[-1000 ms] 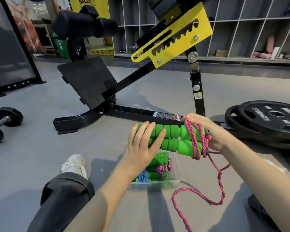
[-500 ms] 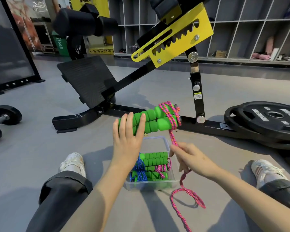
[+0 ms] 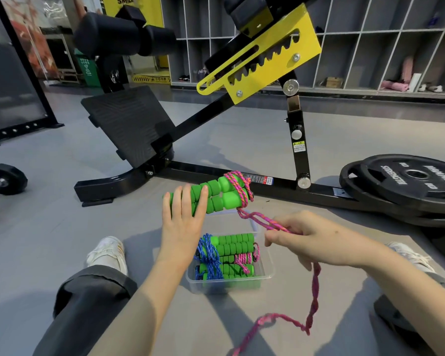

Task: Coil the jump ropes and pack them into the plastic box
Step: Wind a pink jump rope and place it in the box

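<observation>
Both bare forearms reach forward from the bottom of the view, the left from lower centre, the right from the lower right corner. The left hand [image 3: 184, 222] is raised with its back to the camera, fingers [image 3: 185, 199] extended upward and wrapped over the near ends of the paired green jump rope handles [image 3: 211, 199], thumb hidden behind them. The right hand [image 3: 308, 238] sits lower and to the right, palm turned down and inward, wrist slightly bent. Its thumb and forefinger pinch the pink rope [image 3: 261, 219], which runs taut up to the handles, and the other fingers curl loosely below. The slack rope hangs down from under this hand.
</observation>
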### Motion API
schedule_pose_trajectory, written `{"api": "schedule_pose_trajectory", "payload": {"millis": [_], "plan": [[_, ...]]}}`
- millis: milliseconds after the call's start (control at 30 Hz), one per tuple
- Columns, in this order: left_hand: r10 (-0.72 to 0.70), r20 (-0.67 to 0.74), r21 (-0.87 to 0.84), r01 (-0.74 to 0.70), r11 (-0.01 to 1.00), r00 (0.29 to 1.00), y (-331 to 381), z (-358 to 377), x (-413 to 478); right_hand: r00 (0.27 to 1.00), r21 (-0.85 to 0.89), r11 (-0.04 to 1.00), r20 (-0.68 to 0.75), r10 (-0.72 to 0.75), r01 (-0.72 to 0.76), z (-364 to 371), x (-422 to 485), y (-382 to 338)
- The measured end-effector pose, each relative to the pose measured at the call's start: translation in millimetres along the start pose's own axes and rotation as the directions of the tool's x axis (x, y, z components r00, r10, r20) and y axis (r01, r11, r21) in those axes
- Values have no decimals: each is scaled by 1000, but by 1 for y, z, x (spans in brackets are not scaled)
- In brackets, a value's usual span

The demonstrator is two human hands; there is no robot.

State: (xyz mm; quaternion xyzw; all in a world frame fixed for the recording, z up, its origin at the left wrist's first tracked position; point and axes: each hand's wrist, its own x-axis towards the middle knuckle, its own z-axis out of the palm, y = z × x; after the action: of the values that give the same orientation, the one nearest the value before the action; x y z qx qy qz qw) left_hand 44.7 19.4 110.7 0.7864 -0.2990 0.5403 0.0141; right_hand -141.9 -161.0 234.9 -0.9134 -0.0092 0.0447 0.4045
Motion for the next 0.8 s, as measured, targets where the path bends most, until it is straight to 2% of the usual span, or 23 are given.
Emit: {"api": "schedule_pose_trajectory", "payload": {"millis": [200, 300, 433, 633, 733, 800], "plan": [[-6, 73, 5, 6, 1000, 997, 2, 5, -5, 996, 133, 989, 51, -75, 68, -25, -10, -16], [6, 107, -14, -5, 1000, 994, 2, 3, -6, 987, 81, 985, -61, -150, 154, -34, -4, -17], [146, 107, -76, -138, 987, 984, 8, 1, -6, 955, 105, 971, -228, -188, 216, -41, 15, -14], [286, 13, -177, -279, 944, 958, 17, -7, -1, 902, -19, 971, -368, -227, 237, -51, 33, -11], [291, -31, -219, -291, 931, 956, 21, -11, 1, 871, -105, 970, -426, -244, 221, -56, 42, -5], [283, -61, -248, -289, 925, 957, 23, -13, 3, 861, -71, 978, -465, -205, 195, -60, 47, 2]]}}
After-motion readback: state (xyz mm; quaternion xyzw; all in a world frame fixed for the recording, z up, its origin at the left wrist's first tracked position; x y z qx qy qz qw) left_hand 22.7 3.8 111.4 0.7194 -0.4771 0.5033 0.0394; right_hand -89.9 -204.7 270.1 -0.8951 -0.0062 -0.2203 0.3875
